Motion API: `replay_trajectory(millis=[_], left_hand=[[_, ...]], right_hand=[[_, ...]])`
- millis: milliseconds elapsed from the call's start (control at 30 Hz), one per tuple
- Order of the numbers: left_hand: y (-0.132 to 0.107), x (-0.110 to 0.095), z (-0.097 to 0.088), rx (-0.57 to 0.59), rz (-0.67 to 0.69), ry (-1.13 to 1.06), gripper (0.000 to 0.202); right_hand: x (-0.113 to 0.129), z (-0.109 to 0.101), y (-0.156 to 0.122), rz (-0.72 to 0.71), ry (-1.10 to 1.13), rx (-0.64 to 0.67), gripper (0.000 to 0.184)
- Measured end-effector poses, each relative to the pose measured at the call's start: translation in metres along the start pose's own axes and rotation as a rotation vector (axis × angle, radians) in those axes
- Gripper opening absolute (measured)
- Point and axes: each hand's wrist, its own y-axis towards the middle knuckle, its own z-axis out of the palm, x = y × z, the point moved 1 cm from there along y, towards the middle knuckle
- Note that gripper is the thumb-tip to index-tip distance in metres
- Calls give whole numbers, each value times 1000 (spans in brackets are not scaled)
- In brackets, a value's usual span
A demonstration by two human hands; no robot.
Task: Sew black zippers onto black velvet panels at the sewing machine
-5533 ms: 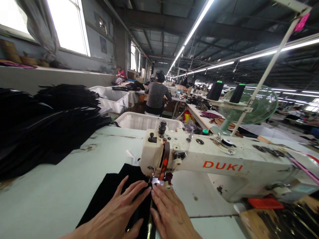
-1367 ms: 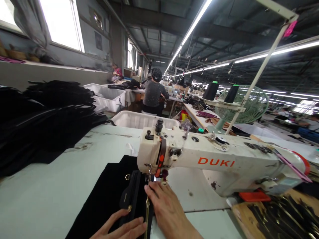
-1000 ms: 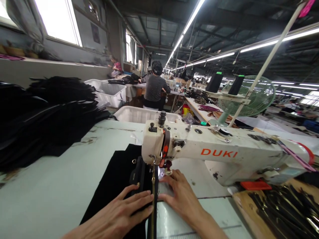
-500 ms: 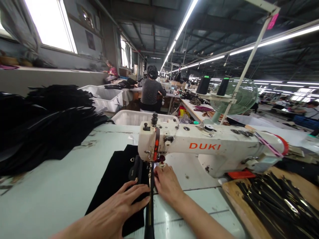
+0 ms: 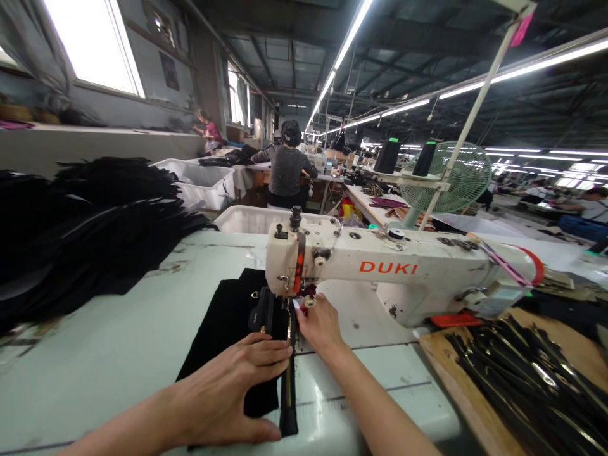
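**As fabric [image 5: 223, 326] lies under the machine [image 5: 403, 278], both hands rest on it**

Where the head view looks down, the left hand [image 5: 237, 386] lies flat on the black fabric on the worktop [image 5: 118, 348], fingers stretched out and gripping nothing. A zipper [image 5: 287, 386] runs along the fabric's right edge to the machine's foot. The right hand [image 5: 319, 323] touches it there; whether its fingers pinch cannot be told. A black stack [image 5: 95, 234] lies far left.

Black fabric panel [image 5: 223, 329] lies flat on the worktop [image 5: 118, 361] near its front edge. A gold-toothed zipper [image 5: 288, 389] runs straight along the panel's right side, its black tape end nearest that edge.
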Motion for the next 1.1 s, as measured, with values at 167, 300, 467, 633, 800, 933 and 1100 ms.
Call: replay_trajectory(millis=[167,300,467,633,800,933,1100], left_hand=[[5,-1,-1,-1,55,19,65],[6,-2,-1,37,50,34,64],[7,-4,-1,64,42,37,62],[6,-4,1,97,27,49,58],[-7,-3,5,28,-64,89,73],[-13,-7,1,-19,-112,67,73],[-12,2,-1,-26,-116,2,73]], right_hand=[[3,-4,-1,24,-1,12,17],[-2,-6,-2,-16,14,24,14],[0,2,-1,-11,23,2,17],[-4,13,35,-43,49,-19,18],[-25,6,18,-249,83,-59,20],[-30,2,-16,-518,147,-37,25],[-29,11,-24,-609,192,-57,32]])
